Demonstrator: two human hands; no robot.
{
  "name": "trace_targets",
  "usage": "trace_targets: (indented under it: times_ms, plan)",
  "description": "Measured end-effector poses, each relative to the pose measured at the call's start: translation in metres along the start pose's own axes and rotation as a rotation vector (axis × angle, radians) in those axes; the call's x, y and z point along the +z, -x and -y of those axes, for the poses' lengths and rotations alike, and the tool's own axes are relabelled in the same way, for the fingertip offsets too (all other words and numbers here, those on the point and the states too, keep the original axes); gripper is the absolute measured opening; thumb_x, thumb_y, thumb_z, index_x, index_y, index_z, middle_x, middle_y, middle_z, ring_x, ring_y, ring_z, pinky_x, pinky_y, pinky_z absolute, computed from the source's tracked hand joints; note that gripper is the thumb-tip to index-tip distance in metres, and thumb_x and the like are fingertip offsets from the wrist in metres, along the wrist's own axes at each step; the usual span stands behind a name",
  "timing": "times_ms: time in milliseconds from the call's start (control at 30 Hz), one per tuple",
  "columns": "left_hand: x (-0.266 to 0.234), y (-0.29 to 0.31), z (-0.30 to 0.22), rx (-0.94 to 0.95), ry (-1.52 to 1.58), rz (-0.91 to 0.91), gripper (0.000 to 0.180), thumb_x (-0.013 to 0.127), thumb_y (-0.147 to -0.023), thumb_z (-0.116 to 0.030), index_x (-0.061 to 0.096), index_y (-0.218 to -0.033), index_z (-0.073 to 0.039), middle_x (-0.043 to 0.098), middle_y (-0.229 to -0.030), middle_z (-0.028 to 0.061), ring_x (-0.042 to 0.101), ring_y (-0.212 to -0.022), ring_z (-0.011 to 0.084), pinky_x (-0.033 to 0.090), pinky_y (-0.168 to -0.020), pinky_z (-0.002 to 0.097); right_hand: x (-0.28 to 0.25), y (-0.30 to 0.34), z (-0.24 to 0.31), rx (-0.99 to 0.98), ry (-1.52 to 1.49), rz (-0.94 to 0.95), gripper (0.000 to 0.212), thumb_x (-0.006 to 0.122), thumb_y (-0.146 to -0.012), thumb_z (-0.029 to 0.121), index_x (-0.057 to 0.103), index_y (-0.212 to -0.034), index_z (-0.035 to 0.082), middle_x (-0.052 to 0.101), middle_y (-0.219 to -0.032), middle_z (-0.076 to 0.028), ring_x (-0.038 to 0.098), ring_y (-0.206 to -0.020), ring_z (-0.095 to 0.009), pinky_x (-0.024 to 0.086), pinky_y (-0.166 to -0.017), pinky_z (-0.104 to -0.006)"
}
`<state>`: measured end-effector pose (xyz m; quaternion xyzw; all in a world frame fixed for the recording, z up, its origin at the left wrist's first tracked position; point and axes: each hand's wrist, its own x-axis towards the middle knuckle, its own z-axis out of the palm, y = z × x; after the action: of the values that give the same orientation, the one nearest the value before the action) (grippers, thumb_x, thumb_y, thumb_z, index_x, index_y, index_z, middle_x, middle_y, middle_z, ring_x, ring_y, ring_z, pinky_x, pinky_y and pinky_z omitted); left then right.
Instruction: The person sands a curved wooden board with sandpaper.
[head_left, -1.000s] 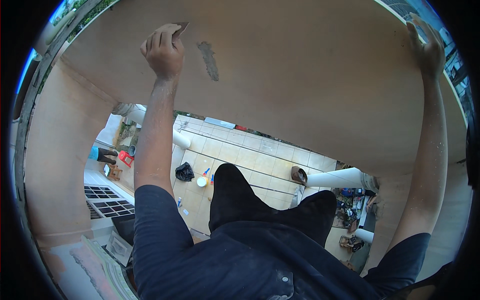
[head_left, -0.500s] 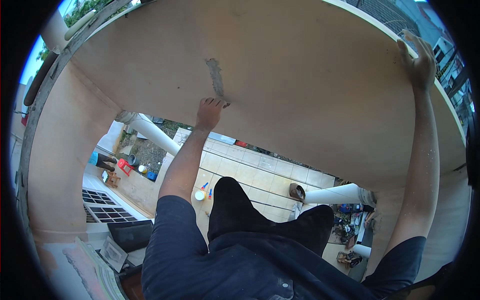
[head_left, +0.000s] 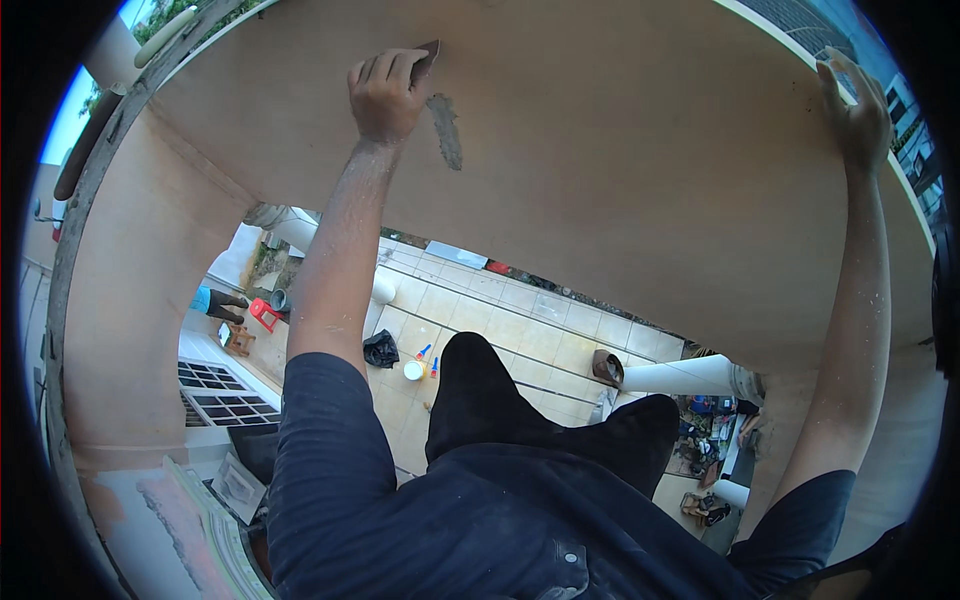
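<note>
My left hand [head_left: 384, 98] is raised toward the upper part of a broad tan plastered panel [head_left: 620, 190]. Its fingers are closed on a thin, flat, scraper-like piece [head_left: 427, 63], dark with a pale edge. Just below and right of that hand, a rough grey patch of filler [head_left: 446, 132] marks the smooth surface. At the panel's far right, my right hand [head_left: 862, 115] grips the pale upper rim, its thumb on the near face and its fingers reaching over the edge.
Far below lies a tiled floor [head_left: 480, 310] with a white tub [head_left: 414, 371], blue-and-red tools and a black bag [head_left: 381, 349]. White columns [head_left: 670, 376] stand under the panel. A red stool [head_left: 264, 314] and a person's legs [head_left: 225, 306] show at left. Tools lie lower right.
My left hand has moved up and slightly left with the flat piece, from below the grey patch to above it. My right hand stays at the rim. The view has shifted slightly.
</note>
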<state>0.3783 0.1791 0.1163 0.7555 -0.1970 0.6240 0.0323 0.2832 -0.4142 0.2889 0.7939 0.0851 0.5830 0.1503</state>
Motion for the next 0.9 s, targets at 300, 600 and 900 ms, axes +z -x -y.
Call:
trace_targets:
  times_ms: [300,600,900]
  plan:
    - [0.017,0.182,-0.049,-0.031,0.223,0.404,0.022,0.080,-0.084,-0.016,0.069,-0.103,-0.017,0.070,-0.101,0.0012,0.069,-0.099,0.0238,0.047,-0.091,0.0421,-0.008,0.001,0.007,-0.018,-0.035,0.004,0.053,0.069,-0.095,0.066,0.079,-0.121,0.021,0.079,-0.114,0.001,0.072,-0.116,-0.020,0.060,-0.094,-0.0404]
    - [0.011,0.105,-0.032,0.087,0.240,0.372,0.021,0.079,-0.086,-0.018,0.067,-0.103,-0.017,0.071,-0.101,0.0003,0.070,-0.097,0.0218,0.047,-0.090,0.0409,-0.013,-0.003,0.012,-0.064,-0.031,-0.020,0.055,0.068,-0.094,0.067,0.078,-0.124,0.021,0.079,-0.111,0.001,0.071,-0.114,-0.020,0.060,-0.093,-0.0397]
    - [-0.001,0.022,-0.013,-0.057,0.101,0.074,0.019,0.080,-0.086,-0.019,0.069,-0.101,-0.018,0.073,-0.100,-0.0010,0.070,-0.098,0.0237,0.049,-0.086,0.0421,-0.014,-0.029,0.113,-0.221,0.234,-0.021,0.062,0.058,-0.097,0.073,0.074,-0.131,0.024,0.074,-0.127,-0.001,0.062,-0.130,-0.025,0.044,-0.113,-0.0493]
